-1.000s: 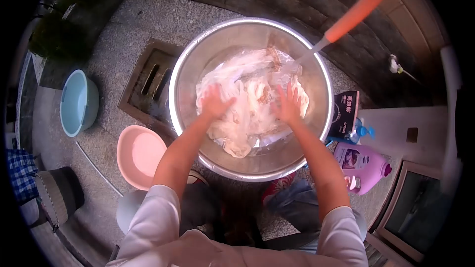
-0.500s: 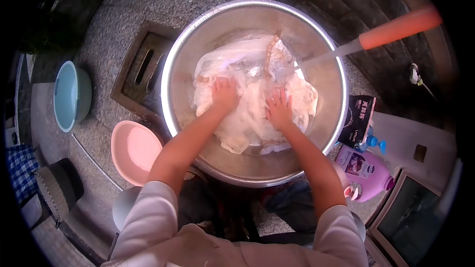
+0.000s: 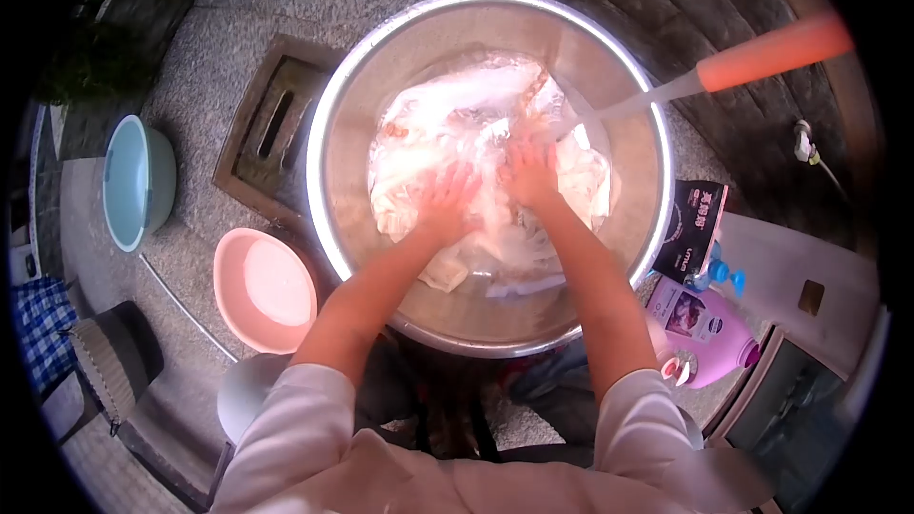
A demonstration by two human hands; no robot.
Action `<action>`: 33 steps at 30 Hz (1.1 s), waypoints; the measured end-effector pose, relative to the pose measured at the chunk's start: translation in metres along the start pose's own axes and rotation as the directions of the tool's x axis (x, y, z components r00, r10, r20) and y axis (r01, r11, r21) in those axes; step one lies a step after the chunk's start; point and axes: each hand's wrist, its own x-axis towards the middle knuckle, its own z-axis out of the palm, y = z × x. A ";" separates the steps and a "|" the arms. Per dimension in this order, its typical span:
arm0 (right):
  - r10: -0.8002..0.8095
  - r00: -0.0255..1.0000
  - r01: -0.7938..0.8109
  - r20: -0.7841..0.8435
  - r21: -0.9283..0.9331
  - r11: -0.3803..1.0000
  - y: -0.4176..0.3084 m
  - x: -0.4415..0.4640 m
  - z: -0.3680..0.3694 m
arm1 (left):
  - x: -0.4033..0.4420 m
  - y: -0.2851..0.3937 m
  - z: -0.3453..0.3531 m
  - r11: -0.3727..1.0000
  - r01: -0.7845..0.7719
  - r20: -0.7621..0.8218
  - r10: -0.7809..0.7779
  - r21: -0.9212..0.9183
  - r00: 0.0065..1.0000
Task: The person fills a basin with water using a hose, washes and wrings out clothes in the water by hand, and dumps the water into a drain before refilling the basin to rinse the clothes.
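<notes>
pale cloth [image 3: 433,100] lies bunched and soaked in a metal tub [image 3: 317,171], unwrung, so the work looks partway with some left to do, while the left hand [image 3: 447,202] and right hand [image 3: 532,177] touch it, fingers outstretched and slightly apart, though blur hides whether they pinch any fold.

Brightness pools in the middle, where the metal basin's rim [image 3: 317,162] glares white and the pale cloth [image 3: 447,95] burns out to pinkish white, while the far wall [image 3: 676,14] and the foliage [image 3: 90,67] at far left sink into shadow. Wide-angle distortion bows the edges into a black surround — the orange handle [image 3: 776,50] at right smears, and both hands — left [image 3: 446,202] and right [image 3: 531,178] — look soft and hazy.
</notes>
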 end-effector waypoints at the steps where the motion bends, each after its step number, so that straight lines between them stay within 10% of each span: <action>1: -0.002 0.999 0.004 0.045 -0.035 0.999 -0.003 -0.005 0.001 | -0.001 0.005 -0.002 1.000 -0.002 0.009 0.002 -0.003 1.000; 4: -0.065 0.910 0.003 0.410 0.150 0.989 0.003 -0.009 -0.038 | 0.011 0.006 -0.014 0.996 0.073 0.211 -0.080 0.042 0.974; 7: 0.083 0.995 -0.091 0.063 0.132 0.987 0.015 -0.052 -0.052 | 0.001 0.000 -0.018 1.000 -0.003 0.115 0.000 0.021 0.993; 10: 0.353 0.933 -0.360 0.071 0.174 0.916 0.014 -0.084 -0.052 | -0.022 -0.001 -0.037 0.999 0.031 -0.086 -0.030 0.012 0.996; 15: 0.345 0.931 -0.361 0.116 0.172 0.917 0.014 -0.088 -0.005 | -0.027 -0.013 -0.033 0.931 0.363 -0.001 -0.363 -0.038 0.932; 25: 0.357 0.920 -0.375 0.162 0.096 0.922 0.017 -0.075 0.005 | 0.010 -0.011 -0.022 0.883 0.446 0.398 -0.466 0.148 0.790; 30: 0.294 0.949 -0.222 -0.117 0.418 0.881 0.000 -0.080 -0.008 | 0.006 0.002 -0.045 0.849 0.289 -0.157 -0.391 -0.443 0.907; 33: 0.078 0.977 -0.043 -0.200 0.175 0.984 -0.043 -0.072 -0.024 | 0.014 0.017 -0.028 0.977 0.079 -0.231 -0.124 -0.197 0.965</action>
